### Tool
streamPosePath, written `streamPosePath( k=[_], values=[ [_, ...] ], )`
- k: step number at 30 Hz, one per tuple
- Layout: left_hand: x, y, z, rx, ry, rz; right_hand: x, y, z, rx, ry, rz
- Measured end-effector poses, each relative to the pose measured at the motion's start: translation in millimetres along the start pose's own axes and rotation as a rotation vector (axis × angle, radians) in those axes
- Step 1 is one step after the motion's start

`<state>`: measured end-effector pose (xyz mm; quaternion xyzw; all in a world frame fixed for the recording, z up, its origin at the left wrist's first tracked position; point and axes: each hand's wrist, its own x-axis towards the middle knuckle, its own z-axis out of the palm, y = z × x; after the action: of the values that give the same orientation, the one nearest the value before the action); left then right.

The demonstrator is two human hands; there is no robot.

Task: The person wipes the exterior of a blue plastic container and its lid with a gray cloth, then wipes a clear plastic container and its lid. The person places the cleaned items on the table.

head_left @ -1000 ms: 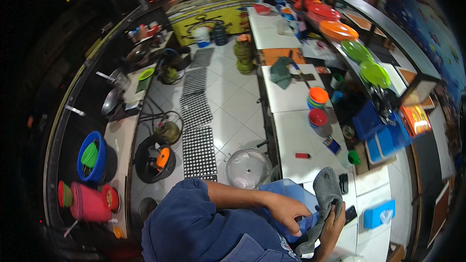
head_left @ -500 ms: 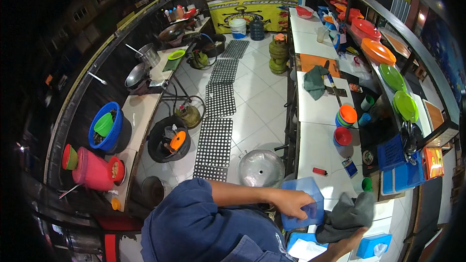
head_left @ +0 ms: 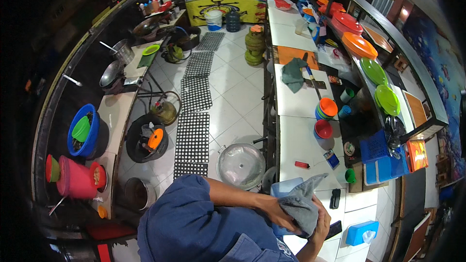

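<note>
A translucent blue plastic container (head_left: 287, 187) is held close in front of my body, over the near edge of the white counter. My left hand (head_left: 277, 213) grips it, with its fingertips partly hidden behind a grey cloth (head_left: 305, 204). Bunched against the container's side, the cloth is in my right hand (head_left: 321, 221), whose fingers curl around it. Beside my right hand lie a dark phone (head_left: 334, 230) and a small black object (head_left: 335, 198) whose kind I cannot make out. A blue tissue box (head_left: 357, 233) stands further right.
On the counter (head_left: 296, 136) are a red lighter (head_left: 301, 164), a green cup (head_left: 348, 176), red and orange bowls (head_left: 324, 128), a knife (head_left: 310, 73) and a green cloth (head_left: 293, 75). A large metal lid (head_left: 241, 166) is low beside the counter. A black tub (head_left: 133, 140) stands on the floor.
The grey cloth and my right hand have moved left, from over the counter onto the container. The container is nearer my body. The black object and phone have come into sight; the whole view has shifted.
</note>
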<state>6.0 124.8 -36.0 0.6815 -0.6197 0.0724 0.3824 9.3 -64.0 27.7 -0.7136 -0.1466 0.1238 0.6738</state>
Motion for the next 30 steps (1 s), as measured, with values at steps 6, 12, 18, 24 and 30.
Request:
streamPosePath(
  k=[6,12,18,24,30],
  values=[
    [22.6,1.5,-31.5,-0.666,-0.102,-0.620,14.6,31.9,-14.5,0.344,0.019,0.203],
    [41.2,7.1,-72.7,-0.760,-0.266,-0.727,-9.2,-38.0,9.0,-0.233,-0.041,-0.040],
    [45.3,-2.5,-66.2,-0.689,-0.375,-0.680,-9.7,-12.8,8.8,-0.023,0.096,-0.088],
    [57.2,-0.3,-61.4,-0.659,-0.226,-0.265,-17.4,38.0,-24.6,0.003,0.424,0.368],
    [59.0,-10.1,-58.4,-0.820,-0.203,-0.395,-9.6,-30.3,-9.8,-0.154,0.117,-0.008]
  ],
)
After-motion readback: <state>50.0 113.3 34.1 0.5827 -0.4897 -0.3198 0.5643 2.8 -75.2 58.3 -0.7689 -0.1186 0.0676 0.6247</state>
